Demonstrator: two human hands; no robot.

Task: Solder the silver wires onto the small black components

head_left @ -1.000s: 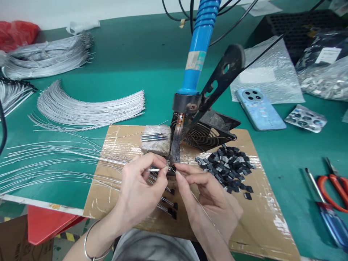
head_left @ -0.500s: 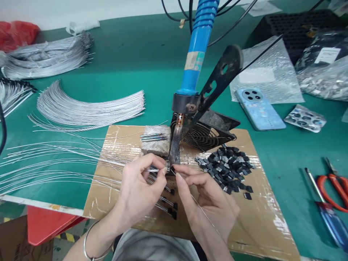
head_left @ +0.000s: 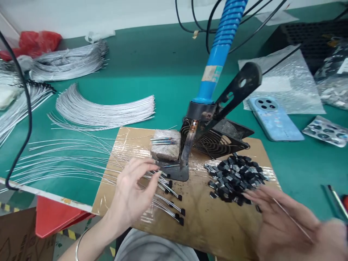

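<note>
My left hand (head_left: pixel 133 192) is above the left part of the cardboard (head_left: pixel 195 217), thumb and index finger apart, with nothing visible between them. Below and beside it lie white wires with black connectors (head_left: pixel 181 211) on their ends. Blurred by motion, my right hand (head_left: pixel 288 217) has its fingertips at the right edge of the pile of black connectors (head_left: pixel 231 177); a thin wire (head_left: pixel 292 219) runs across its palm, held in the fingers. A soldering iron with a blue handle (head_left: pixel 213 72) stands tip down in a black bracket, between the hands and behind them.
Left of the iron, a worn block (head_left: pixel 165 150) bears thin metal rods. A black fan (head_left: pixel 217 139) sits behind the pile. Bundles of white wire (head_left: pixel 106 112) lie at the left; a blue phone (head_left: pixel 276 117), plastic bags and a tool are at the right.
The hands have parted. My right hand has moved right to the connector pile with its wire; my left hand has opened its pinch beside the iron tip. The view has shifted slightly.
</note>
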